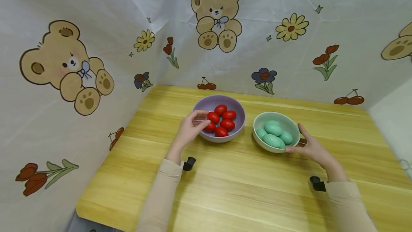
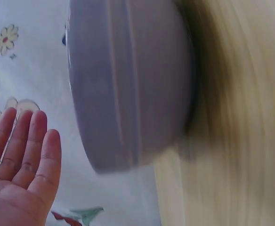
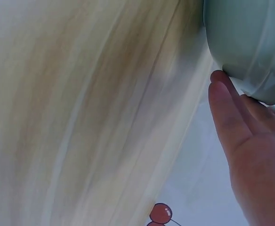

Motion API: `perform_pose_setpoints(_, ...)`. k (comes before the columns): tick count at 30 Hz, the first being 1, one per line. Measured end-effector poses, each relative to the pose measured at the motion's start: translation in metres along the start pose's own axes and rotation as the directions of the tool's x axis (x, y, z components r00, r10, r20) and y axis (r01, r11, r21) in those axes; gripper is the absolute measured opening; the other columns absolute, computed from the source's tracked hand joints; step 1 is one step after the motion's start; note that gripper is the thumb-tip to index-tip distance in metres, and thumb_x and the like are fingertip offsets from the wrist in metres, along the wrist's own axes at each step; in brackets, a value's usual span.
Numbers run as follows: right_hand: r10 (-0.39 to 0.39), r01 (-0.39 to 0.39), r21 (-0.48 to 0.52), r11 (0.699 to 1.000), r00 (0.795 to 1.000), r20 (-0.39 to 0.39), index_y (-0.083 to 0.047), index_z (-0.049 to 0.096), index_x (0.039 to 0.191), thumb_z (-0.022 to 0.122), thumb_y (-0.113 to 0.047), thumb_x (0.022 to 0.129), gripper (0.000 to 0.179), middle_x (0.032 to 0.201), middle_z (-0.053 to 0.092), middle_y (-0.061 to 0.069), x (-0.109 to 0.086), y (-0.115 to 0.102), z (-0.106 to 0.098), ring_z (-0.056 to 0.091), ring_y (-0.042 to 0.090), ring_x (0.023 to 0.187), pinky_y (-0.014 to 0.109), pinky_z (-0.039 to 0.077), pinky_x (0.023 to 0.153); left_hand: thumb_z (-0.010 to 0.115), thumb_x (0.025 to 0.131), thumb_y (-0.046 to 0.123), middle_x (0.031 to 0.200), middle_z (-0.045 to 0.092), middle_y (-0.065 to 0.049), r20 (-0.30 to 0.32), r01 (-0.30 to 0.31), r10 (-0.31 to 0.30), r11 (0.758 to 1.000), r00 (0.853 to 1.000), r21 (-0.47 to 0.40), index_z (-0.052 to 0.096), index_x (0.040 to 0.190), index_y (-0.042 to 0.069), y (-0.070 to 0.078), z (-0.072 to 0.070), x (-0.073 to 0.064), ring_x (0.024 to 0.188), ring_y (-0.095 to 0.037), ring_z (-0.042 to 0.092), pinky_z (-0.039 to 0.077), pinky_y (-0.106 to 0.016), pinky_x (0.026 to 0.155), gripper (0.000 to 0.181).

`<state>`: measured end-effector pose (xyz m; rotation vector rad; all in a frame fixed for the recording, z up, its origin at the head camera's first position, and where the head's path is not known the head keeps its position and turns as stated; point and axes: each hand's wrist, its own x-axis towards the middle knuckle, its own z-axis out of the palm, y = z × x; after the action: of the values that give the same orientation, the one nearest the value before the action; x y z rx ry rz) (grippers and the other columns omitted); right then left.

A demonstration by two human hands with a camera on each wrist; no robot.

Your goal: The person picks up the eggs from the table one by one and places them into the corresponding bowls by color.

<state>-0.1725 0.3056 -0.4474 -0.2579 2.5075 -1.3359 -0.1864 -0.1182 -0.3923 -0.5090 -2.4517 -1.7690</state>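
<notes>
A purple bowl (image 1: 239, 126) with several glossy red eggs (image 1: 227, 124) stands on the wooden table. My left hand (image 1: 189, 128) is at its left rim, thumb and fingertips overlapping the red eggs in the head view. In the left wrist view this hand's fingers (image 2: 36, 150) are extended beside the bowl's outer wall, apart from it. To the right stands a pale green bowl (image 1: 259, 143) containing several mint-green eggs (image 1: 273, 140). My right hand (image 1: 313, 149) touches its right side, thumb and fingers spread along the wall. The right wrist view shows straight fingers (image 3: 227, 110) against the bowl's outside.
The wooden table (image 1: 225, 185) ends at a cloth backdrop (image 1: 180, 6) printed with bears, flowers and cherries, behind and on the left. Bare tabletop lies in front of both bowls. A dark wrist mount (image 1: 189, 164) sits at the left cuff, another (image 1: 317, 183) at the right.
</notes>
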Motion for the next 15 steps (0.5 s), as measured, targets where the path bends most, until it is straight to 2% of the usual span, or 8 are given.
perform_pose_setpoints(5,-0.010,0.010,-0.009,1.000,1.000,-0.004,-0.009,-0.015,0.146,0.069,-0.026,0.085,0.105,0.149,-0.001,0.027,-0.004,0.001,-0.001,0.032,0.052,0.122,0.054,0.040,0.090,0.064,0.089,0.018,0.115,0.058,-0.013,-0.011,0.078,-0.078,0.994,0.997,0.072,0.057,0.121,0.002,-0.032,-0.026,-0.005,0.107,-0.025,0.053,0.045,-0.039,0.091,0.036)
perform_pose_setpoints(8,-0.012,0.012,0.000,1.000,1.000,-0.009,-0.009,-0.013,0.146,0.068,-0.025,0.086,0.103,0.148,0.001,0.029,-0.008,0.001,-0.002,0.033,0.052,0.121,0.051,0.043,0.089,0.064,0.089,0.023,0.115,0.059,-0.011,-0.004,0.108,-0.109,0.986,0.994,0.127,0.057,0.121,0.004,-0.041,-0.039,-0.011,0.106,-0.021,0.054,0.045,-0.037,0.090,0.038)
perform_pose_setpoints(12,-0.028,0.029,0.011,1.000,0.999,-0.032,-0.007,-0.011,0.147,0.069,-0.022,0.085,0.102,0.147,0.006,0.031,-0.013,0.002,-0.004,0.033,0.052,0.121,0.032,0.048,0.083,0.063,0.090,0.026,0.114,0.058,-0.011,0.006,0.136,-0.139,0.974,0.990,0.179,0.057,0.121,0.007,-0.047,-0.053,-0.018,0.104,-0.020,0.054,0.046,-0.037,0.090,0.036)
perform_pose_setpoints(15,-0.052,0.052,-0.012,0.999,0.997,-0.060,-0.003,-0.005,0.147,0.070,-0.020,0.084,0.099,0.144,0.017,0.032,-0.017,0.004,-0.007,0.035,0.051,0.120,0.021,0.047,0.078,0.061,0.091,0.026,0.116,0.057,-0.014,0.016,0.147,-0.154,0.967,0.988,0.207,0.055,0.122,0.006,-0.049,-0.061,-0.020,0.105,-0.022,0.054,0.045,-0.039,0.090,0.037)
